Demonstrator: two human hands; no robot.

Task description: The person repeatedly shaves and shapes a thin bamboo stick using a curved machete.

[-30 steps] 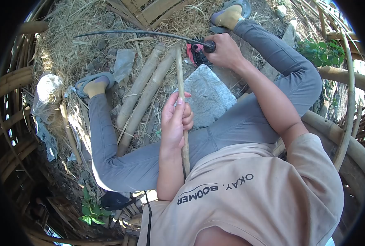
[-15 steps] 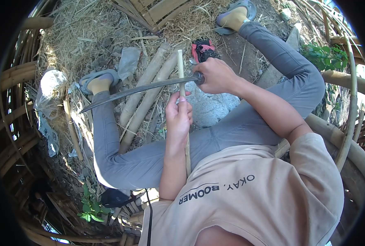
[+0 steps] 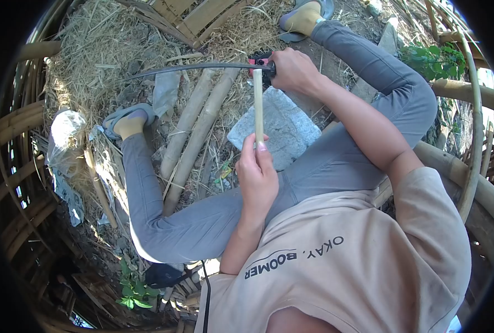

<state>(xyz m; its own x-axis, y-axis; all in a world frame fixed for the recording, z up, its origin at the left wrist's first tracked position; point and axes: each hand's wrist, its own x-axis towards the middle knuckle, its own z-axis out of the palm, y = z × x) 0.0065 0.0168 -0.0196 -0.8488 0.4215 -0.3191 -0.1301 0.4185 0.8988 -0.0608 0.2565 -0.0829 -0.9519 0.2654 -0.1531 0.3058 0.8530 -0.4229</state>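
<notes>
My left hand is closed around a pale, narrow bamboo stick, its thumb and fingers pinching the lower part. The stick points away from me, over a light grey stone block between my legs. In my right hand, fingers wrapped round its dark handle, is a long, slightly curved machete. Its blade stretches out to the left, level with the stick's far end and overlapping that tip in this view.
Two bamboo poles lie on the ground left of the stone. Behind the right hand is a red and black item. A clear plastic bag, dry straw and a wooden crate lie farther out. Bamboo rails curve along the right side.
The machete has moved away from me, from the stick's middle to its far tip. My left hand and the stick have shifted right and slightly toward me, uncovering more of the stone.
</notes>
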